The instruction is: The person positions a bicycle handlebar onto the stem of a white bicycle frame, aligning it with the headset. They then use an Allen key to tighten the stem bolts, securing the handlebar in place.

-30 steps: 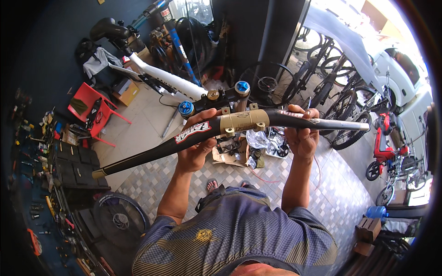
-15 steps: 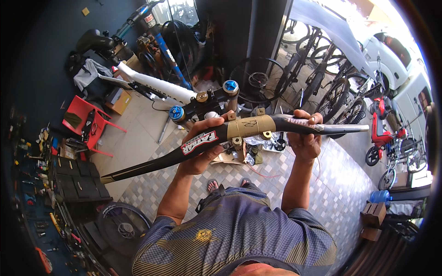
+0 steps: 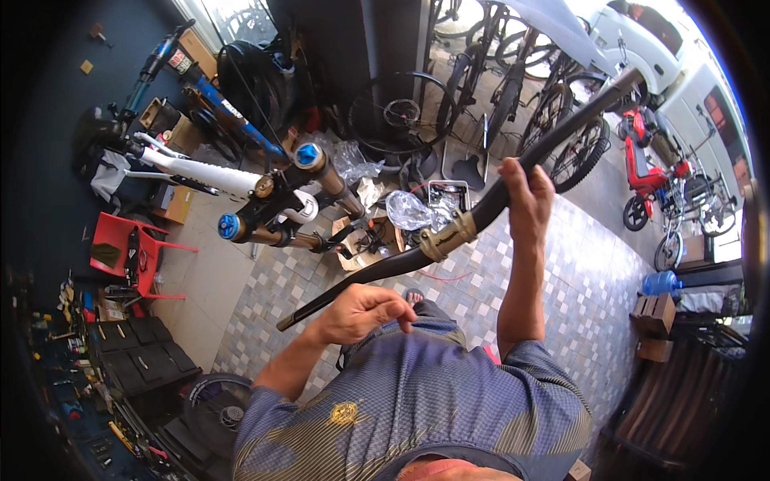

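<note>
A black handlebar point(image 3: 377, 268) with gold clamps point(image 3: 447, 236) at its middle slants across the view, its right end raised. My right hand point(image 3: 529, 196) is closed around the bar to the right of the clamps. Below the bar's left part is my left hand point(image 3: 361, 314), off the bar, fingers curled in toward the thumb. Whatever it may hold is hidden. Beyond the bar stands a white bicycle frame point(image 3: 204, 175) with a fork crown point(image 3: 269, 210) and blue-capped fork legs point(image 3: 307, 155).
A cardboard box point(image 3: 353, 258) of parts and a metal tray point(image 3: 449, 192) with clear plastic lie on the tiled floor ahead. A red chair point(image 3: 152, 276) and a tool-covered wall point(image 3: 72, 393) are on the left. Parked bicycles point(image 3: 553, 120) and a red scooter point(image 3: 642, 164) stand at right.
My left hand has let go of the bar and dropped lower. My right hand has tilted the bar, raising its right end. The view has shifted, so the fork shows more fully.
</note>
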Demonstrator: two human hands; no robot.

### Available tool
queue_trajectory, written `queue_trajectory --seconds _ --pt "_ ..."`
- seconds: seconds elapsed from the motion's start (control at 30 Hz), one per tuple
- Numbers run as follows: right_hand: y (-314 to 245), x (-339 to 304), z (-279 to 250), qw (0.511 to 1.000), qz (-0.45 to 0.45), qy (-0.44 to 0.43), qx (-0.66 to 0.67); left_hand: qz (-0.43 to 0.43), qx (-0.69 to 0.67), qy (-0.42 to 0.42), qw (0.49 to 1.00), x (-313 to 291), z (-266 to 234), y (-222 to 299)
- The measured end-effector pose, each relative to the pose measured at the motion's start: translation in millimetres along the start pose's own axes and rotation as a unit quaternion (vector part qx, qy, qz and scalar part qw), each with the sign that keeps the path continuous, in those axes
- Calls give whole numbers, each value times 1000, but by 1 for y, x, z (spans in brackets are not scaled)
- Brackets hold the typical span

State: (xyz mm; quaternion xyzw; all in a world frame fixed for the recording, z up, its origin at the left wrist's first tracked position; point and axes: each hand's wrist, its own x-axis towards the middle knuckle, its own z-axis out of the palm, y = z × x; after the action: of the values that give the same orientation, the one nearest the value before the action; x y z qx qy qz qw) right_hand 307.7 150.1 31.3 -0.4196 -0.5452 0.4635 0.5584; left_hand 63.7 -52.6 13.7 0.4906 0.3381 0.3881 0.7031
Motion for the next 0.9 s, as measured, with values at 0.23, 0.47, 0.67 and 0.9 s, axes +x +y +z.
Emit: queue_trajectory --seconds 0.23,0.47,0.67,0.9 --pt "40 -16 26 988 114 -99 36 -17 235 130 963 31 -57 8" --pt "39 -63 74 959 250 -115 61 -200 35 -151 968 18 -71 -9" --pt "56 -125 125 960 261 -38 96 -122 -62 -155 978 -36 -80 -52" --pt "42 -219 138 951 44 73 -297 -241 -181 -108 947 -116 -103 -77"
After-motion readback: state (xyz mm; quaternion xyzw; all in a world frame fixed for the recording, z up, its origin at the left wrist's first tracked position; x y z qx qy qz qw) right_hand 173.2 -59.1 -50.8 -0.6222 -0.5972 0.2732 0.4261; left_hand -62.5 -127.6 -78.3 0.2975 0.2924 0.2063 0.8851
